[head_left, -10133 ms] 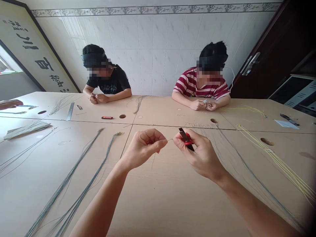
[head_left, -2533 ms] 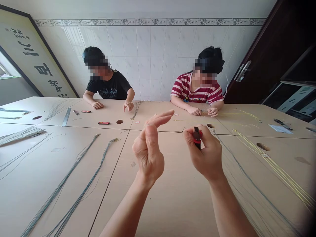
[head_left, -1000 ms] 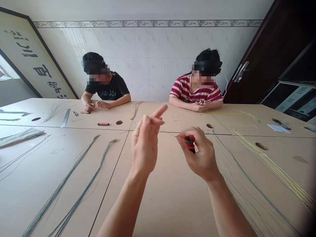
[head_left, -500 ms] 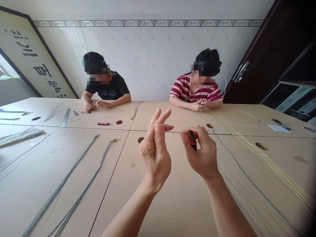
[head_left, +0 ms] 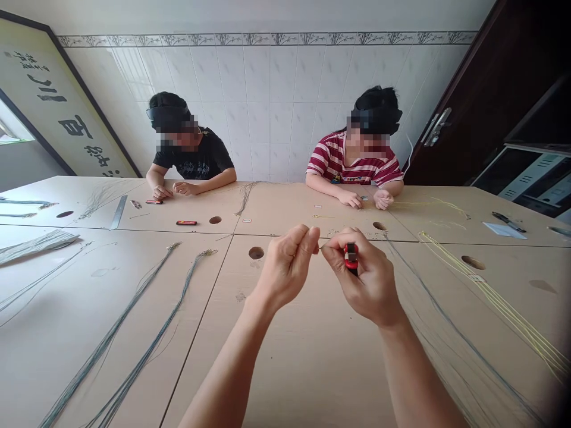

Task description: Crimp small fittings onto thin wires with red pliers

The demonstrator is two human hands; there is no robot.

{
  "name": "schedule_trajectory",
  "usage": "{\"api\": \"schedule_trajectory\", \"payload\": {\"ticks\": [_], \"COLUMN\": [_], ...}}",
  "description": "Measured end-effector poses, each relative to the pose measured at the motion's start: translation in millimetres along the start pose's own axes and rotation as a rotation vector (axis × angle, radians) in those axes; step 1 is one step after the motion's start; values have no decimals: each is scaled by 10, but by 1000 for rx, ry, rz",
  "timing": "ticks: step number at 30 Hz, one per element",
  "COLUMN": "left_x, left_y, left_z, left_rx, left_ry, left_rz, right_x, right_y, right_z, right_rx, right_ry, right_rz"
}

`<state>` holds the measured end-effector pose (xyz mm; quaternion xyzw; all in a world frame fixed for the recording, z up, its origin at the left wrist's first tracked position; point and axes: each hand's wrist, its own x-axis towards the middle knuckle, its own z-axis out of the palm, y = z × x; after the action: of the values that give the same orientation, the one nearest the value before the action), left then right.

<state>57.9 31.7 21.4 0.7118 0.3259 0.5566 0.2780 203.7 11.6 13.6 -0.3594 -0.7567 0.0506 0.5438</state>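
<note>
My left hand point(head_left: 288, 267) is closed in a pinch, with thumb and forefinger pressed together. Whatever sits between those fingers is too small to make out. Close beside it, my right hand point(head_left: 363, 276) is wrapped around a small red-and-black tool that looks like pliers point(head_left: 351, 257). Its thumb and forefinger tips also pinch toward the left fingertips, where a tiny yellowish bit point(head_left: 320, 249) shows in the narrow gap. Both hands are raised over the tan table point(head_left: 307, 368).
Bundles of grey-green cords point(head_left: 129, 315) with metallic ends lie at left. Yellow cords point(head_left: 499, 297) and thin grey strands point(head_left: 450, 321) lie at right. Table holes include one point(head_left: 256, 253) beyond my left hand. Across sit two people; a ruler point(head_left: 118, 213) and a red-and-black object point(head_left: 186, 223) lie nearby.
My left hand's raised fingers have curled in, and its pinch now meets the right fingertips. The tool in my right hand has turned. The right-hand person's hands have moved apart.
</note>
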Motion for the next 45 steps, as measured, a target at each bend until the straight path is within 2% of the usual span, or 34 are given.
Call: {"api": "schedule_trajectory", "payload": {"ticks": [4,7,18,26,36,45], "left_x": [10,17,43,56,52,62], "left_y": [51,64,65,42,14,4], "left_z": [-216,-323,-318,-330,-338,-301], "left_rx": [-208,-334,-314,-313,-356,-312], "left_ry": [-299,-366,-297,-279,-273,-216], "left_rz": [-258,-329,-356,-405,-449,-421], "right_x": [11,15,5,15,27,23], "right_y": [-15,-19,8,38,14,50], "right_z": [-38,-47,-58,-63,-71,-17], "right_rx": [46,78,26,-83,-122,-133], "right_ry": [-62,-62,-126,-149,-156,-126], "right_rz": [28,47,47,-72,-79,-93]}}
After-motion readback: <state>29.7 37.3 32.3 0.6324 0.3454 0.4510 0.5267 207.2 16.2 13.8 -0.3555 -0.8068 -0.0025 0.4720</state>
